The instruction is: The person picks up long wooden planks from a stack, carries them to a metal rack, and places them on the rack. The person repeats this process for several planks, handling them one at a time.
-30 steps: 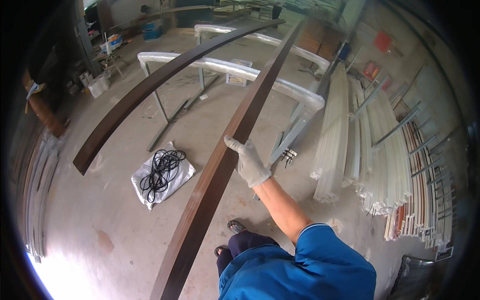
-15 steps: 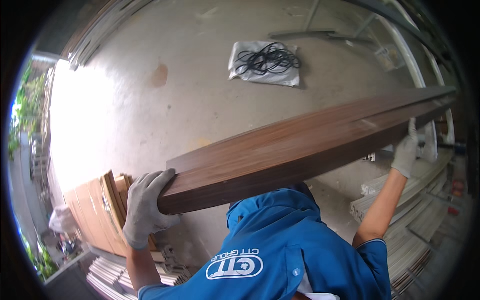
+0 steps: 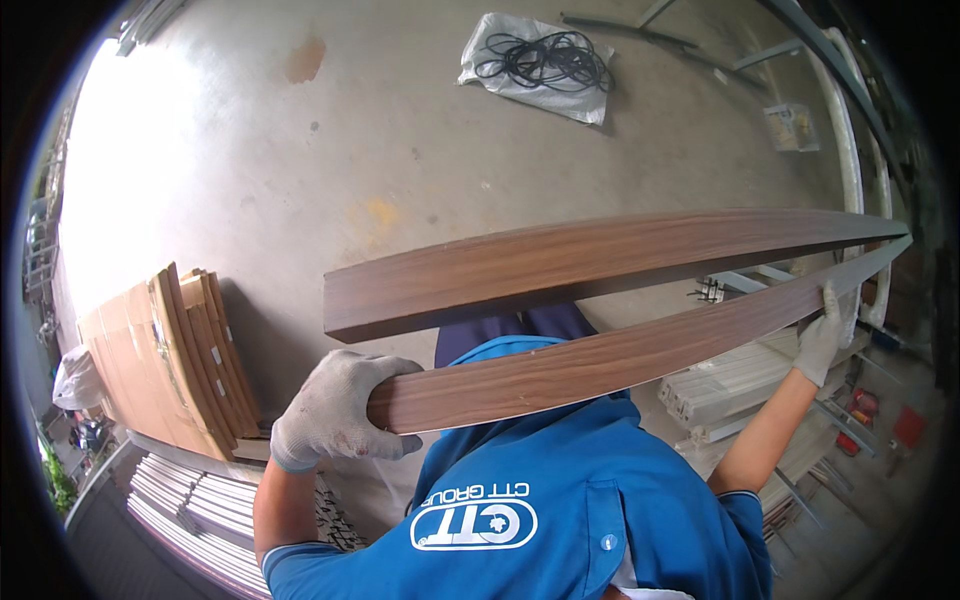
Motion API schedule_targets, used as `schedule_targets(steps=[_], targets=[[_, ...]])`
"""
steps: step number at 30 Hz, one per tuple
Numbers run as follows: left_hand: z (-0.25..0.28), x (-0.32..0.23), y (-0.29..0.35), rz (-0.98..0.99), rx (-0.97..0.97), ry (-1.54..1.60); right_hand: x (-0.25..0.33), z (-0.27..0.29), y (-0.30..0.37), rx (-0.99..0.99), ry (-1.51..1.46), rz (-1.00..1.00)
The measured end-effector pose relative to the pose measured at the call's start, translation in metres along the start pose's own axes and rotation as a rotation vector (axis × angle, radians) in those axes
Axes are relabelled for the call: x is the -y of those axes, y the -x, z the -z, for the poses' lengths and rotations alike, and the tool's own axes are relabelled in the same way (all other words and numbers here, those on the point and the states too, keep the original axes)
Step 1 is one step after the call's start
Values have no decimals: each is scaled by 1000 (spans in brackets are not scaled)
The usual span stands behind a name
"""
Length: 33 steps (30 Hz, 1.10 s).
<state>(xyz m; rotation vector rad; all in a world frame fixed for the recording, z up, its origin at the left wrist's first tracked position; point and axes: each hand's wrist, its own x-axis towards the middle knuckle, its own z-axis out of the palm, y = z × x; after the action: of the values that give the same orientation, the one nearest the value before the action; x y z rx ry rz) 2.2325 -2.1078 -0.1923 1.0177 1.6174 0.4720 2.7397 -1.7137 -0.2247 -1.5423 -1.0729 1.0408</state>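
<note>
Two long brown wood-grain bars stretch across my front and meet at their far right ends, forming a narrow V. The nearer bar point(image 3: 560, 378) is in both my gloved hands. At its left end my left hand point(image 3: 338, 410) is closed, thumb over the top edge and fingers underneath. Toward the other end, my right hand point(image 3: 820, 342) grips the lower edge, its fingertips against the face. Beyond lies the farther bar point(image 3: 590, 255), touched by neither hand at its left end; what holds it up is hidden.
A coil of black cable point(image 3: 545, 62) lies on a white sack point(image 3: 585, 103) on the concrete floor. Cardboard sheets point(image 3: 150, 360) lean at the left, above stacked pale strips point(image 3: 190, 510). Pale profiles point(image 3: 730, 380) are piled at the right, near a metal frame point(image 3: 848, 130).
The two bars, together before, have parted at their left ends. My left hand has drawn the nearer bar toward my body and turned its face up. The view has shifted too.
</note>
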Motion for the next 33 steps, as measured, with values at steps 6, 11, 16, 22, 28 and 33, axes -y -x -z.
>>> schedule_targets(steps=[6,11,16,22,28,33], targets=[[-3,0,4,-31,-11,-151,67,-45,76,-120,1255,411],[-8,1,4,-157,-98,-182,89,-132,175,798,1004,826],[-5,5,3,-132,-60,-140,69,-196,234,1442,597,1046],[-1,6,-1,-102,-10,-139,63,-207,241,1617,493,1156],[-1,2,2,-113,-45,-192,53,-217,250,1666,370,1235],[-6,0,5,-149,-132,-187,56,-207,233,1618,373,1303]])
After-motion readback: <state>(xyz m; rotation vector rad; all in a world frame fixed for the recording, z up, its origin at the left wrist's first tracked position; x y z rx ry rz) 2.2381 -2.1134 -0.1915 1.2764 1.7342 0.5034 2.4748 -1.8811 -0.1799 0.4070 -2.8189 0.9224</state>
